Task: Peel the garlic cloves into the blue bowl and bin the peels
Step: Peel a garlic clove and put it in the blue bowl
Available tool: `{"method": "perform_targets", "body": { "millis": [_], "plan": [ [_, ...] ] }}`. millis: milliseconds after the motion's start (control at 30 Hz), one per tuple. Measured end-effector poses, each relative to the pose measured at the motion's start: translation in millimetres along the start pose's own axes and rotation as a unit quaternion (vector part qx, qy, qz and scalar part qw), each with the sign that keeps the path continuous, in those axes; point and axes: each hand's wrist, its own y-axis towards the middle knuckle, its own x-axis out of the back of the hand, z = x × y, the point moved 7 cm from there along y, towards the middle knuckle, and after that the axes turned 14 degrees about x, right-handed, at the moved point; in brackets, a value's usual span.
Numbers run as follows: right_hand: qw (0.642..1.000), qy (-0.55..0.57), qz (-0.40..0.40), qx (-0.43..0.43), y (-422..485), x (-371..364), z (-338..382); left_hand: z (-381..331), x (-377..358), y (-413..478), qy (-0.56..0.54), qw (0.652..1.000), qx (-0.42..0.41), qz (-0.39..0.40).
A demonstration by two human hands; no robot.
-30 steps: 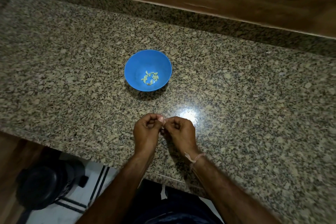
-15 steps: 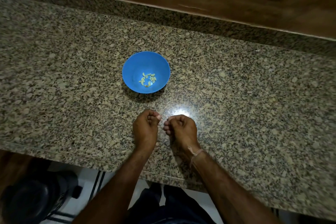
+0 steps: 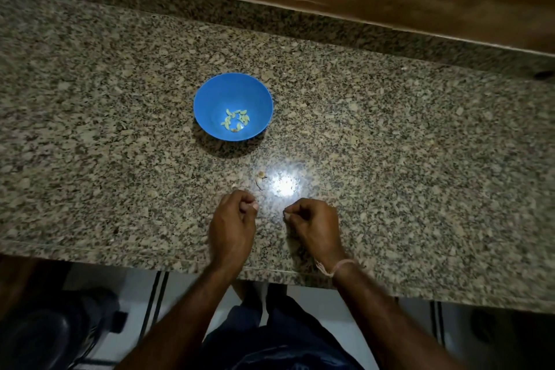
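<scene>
Two hands were touching; now the left hand (image 3: 232, 219) and right hand (image 3: 315, 225) sit apart by the countertop's (image 3: 390, 159) front edge, curled, I cannot tell around what. Peel bits (image 3: 260, 178) lie nearby, so maybe one more is bare. Garlic cloves (image 3: 235, 120) sit in the blue bowl (image 3: 207, 99), mid-countertop.

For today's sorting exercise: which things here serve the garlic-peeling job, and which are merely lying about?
Job: blue bowl, peeled garlic cloves, peel scraps, left hand, right hand, black floor container, likely the bin.
Not part of it: wrist thread, granite countertop.
</scene>
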Motion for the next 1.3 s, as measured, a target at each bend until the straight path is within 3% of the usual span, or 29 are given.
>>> {"method": "perform_targets", "body": {
  "millis": [167,367,533,833,867,933,1033,1167,1300],
  "plan": [
    [0.995,-0.091,0.044,0.005,1,0,11,6,-7,-16,0.055,0.997,-0.009,0.045],
    [0.983,-0.164,0.08,-0.023,17,-3,19,3,-8,-17,0.084,0.996,-0.017,0.036],
    [0.952,-0.291,0.091,0.035,10,-16,42,3,-7,-18,0.093,0.995,-0.024,0.034],
    [0.961,-0.268,0.062,0.03,3,-15,38,1,-6,-17,0.089,0.995,-0.006,0.039],
    [0.973,-0.222,0.062,0.013,2,-14,33,0,-6,-17,0.073,0.996,0.005,0.045],
    [0.997,-0.004,0.054,-0.056,-3,-16,20,0,-10,-18,0.018,0.996,0.04,0.077],
    [0.954,0.269,0.036,-0.131,-21,-23,18,9,-18,-16,-0.085,0.982,0.1,0.134],
    [0.898,0.4,0.015,-0.181,-28,-28,17,11,-22,-18,-0.151,0.966,0.126,0.167],
    [0.9,0.401,0.031,-0.168,-30,-26,13,-5,-24,-28,-0.14,0.973,0.11,0.145]
  ]
}}
